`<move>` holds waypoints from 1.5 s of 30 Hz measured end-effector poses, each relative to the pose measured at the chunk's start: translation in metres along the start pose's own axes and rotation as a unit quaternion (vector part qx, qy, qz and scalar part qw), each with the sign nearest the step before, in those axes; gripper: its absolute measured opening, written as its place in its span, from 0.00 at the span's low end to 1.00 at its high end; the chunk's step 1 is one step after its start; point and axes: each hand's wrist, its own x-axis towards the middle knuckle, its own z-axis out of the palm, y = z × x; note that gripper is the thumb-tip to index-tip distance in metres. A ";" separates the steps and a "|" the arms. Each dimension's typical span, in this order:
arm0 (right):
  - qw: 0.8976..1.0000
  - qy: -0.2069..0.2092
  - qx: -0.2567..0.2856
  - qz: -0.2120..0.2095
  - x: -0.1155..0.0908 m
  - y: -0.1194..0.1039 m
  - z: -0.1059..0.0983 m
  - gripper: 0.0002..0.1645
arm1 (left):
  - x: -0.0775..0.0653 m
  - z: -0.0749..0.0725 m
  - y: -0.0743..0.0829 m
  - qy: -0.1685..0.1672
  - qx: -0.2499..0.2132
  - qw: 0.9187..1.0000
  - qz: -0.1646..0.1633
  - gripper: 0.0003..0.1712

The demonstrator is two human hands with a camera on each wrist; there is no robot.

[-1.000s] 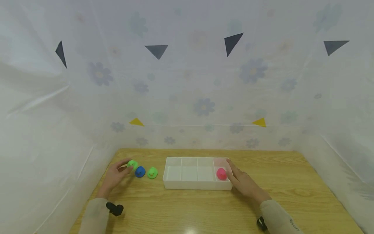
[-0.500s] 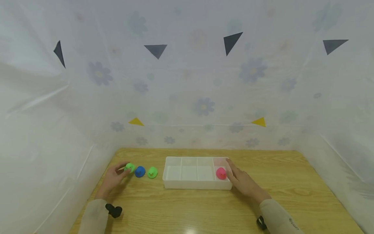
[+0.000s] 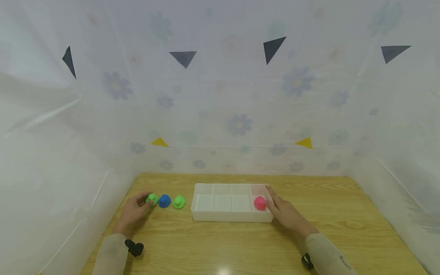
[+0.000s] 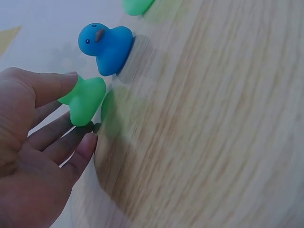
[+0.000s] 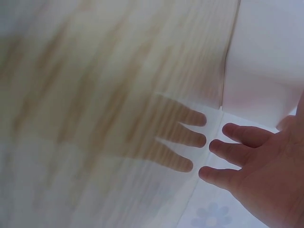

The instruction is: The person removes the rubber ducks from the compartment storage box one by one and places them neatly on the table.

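My left hand (image 3: 132, 212) pinches a green rubber duck (image 4: 88, 99) between thumb and fingers at the table's left side. Its base is close to the tabletop; whether it touches is hard to tell. Just right of it sits a blue rubber duck (image 3: 164, 201), then another green rubber duck (image 3: 179, 202). A white tray (image 3: 232, 217) with several compartments stands mid-table. Inside its rightmost compartment lies a pink rubber duck (image 3: 260, 203). My right hand (image 3: 288, 215) rests against the tray's right end, and in the right wrist view several fingers (image 5: 242, 153) extend straight beside the wall.
The wooden table (image 3: 220, 244) carries the ducks and tray. White flowered sheeting (image 3: 220, 95) encloses the back and both sides, with dark and yellow triangles on it. A black strap piece (image 3: 134, 248) sits at my left sleeve.
My left hand has brought its green duck slightly left and down towards the table, beside the blue duck. The right hand and the tray have stayed in place.
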 end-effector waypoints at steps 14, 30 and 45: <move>1.000 0.006 -0.004 -0.002 0.001 0.002 0.000 0.40 | -0.003 0.001 0.003 -0.024 -0.054 0.996 -0.063 0.32; 1.000 -0.001 -0.004 -0.003 -0.001 0.001 0.001 0.40 | -0.009 0.002 0.004 -0.033 -0.097 0.989 -0.109 0.36; 1.000 -0.002 -0.007 -0.005 0.001 0.002 -0.001 0.40 | 0.001 -0.007 0.030 0.051 0.012 0.998 -0.021 0.34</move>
